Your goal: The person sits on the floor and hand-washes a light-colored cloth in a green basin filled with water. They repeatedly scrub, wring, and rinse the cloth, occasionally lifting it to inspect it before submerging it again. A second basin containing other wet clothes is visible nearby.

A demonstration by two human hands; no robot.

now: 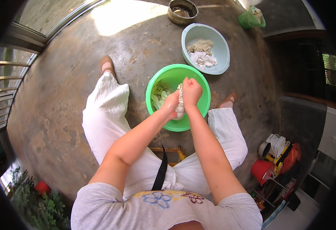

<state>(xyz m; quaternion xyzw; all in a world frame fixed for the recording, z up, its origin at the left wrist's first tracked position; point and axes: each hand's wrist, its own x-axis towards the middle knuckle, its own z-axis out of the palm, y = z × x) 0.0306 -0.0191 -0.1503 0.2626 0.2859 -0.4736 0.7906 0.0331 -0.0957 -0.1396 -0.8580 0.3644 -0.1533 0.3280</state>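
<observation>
A whitish wet cloth (180, 100) is bunched and twisted between my two hands, above a bright green basin (203, 85) on the floor. My left hand (171, 102) is closed round the lower part of the cloth. Higher up, my right hand (192, 91) is closed in a fist on its upper end. Another pale cloth (159, 94) lies crumpled in the left side of the green basin. Just beyond, to the right, a light blue basin (222, 43) holds a beige cloth (201, 46) and a white cloth (203, 59).
A dark metal pot (182, 11) stands at the far side, and a green bin (251, 18) at the far right. To the right are a red bucket (261, 171) and cluttered items on a rack. A leafy plant (37, 201) stands at lower left. My feet flank the green basin.
</observation>
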